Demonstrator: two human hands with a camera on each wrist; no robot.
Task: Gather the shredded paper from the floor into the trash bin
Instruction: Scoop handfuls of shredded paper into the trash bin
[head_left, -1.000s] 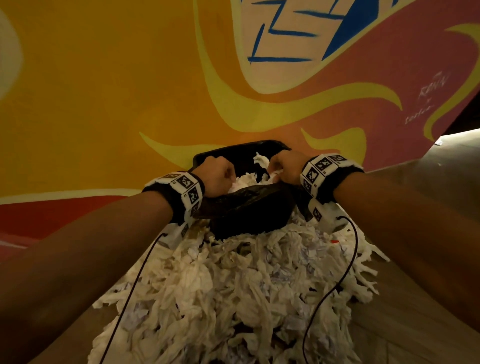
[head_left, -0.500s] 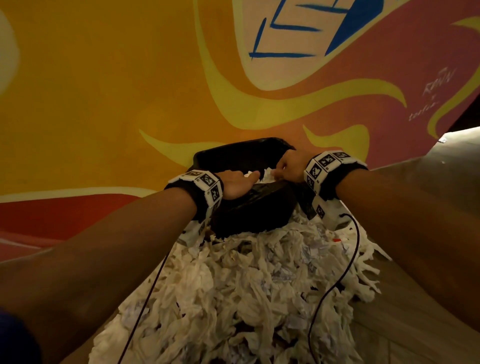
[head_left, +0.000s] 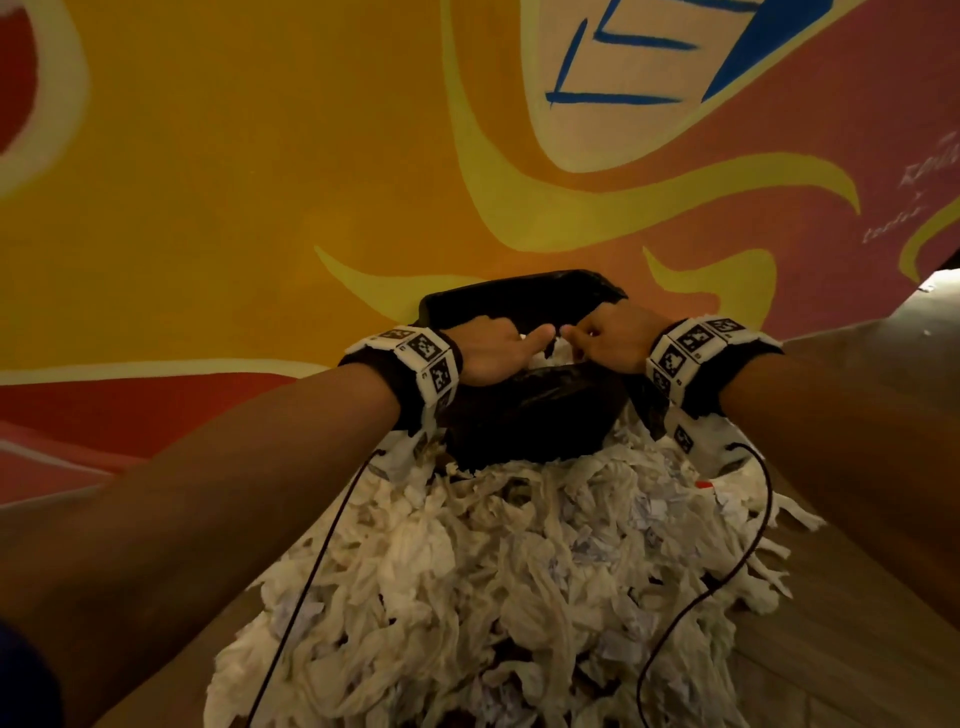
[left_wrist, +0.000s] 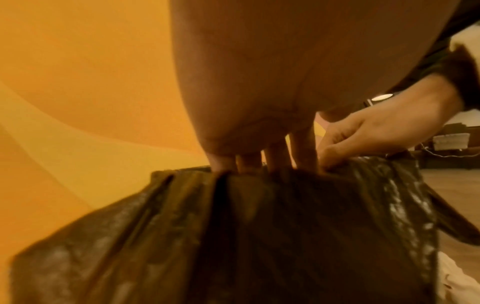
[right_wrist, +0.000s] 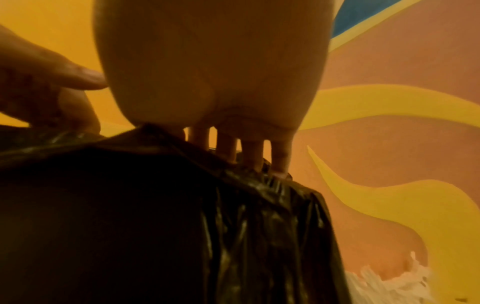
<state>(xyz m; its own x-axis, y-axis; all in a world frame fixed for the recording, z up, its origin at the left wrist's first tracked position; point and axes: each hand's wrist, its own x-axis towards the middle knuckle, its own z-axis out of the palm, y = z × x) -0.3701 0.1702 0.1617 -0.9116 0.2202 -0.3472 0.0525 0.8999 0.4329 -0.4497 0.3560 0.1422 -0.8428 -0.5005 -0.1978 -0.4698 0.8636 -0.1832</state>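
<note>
A trash bin (head_left: 519, 293) lined with a black bag (head_left: 535, 415) stands against the wall. A big heap of shredded paper (head_left: 493, 582) covers the floor in front of it. Both hands are over the bin's mouth. My left hand (head_left: 493, 353) points its straight fingers (left_wrist: 275, 156) down behind the bag's near rim (left_wrist: 259, 205), thumb stretched right. My right hand (head_left: 608, 338) is curled, its fingers (right_wrist: 252, 156) sunk behind the rim (right_wrist: 155, 195) among white shreds (head_left: 558, 349). The fingertips of both hands are hidden.
A painted wall (head_left: 260, 182) rises right behind the bin. Bare wood floor (head_left: 841, 649) lies right of the heap, more shreds (right_wrist: 384, 286) beside the bag. Thin black cables (head_left: 311, 561) hang from both wristbands across the paper.
My left hand opened from a fist, and its fingers now reach down into the bin. The right hand stayed curled at the bin's mouth. The paper showing above the rim has sunk.
</note>
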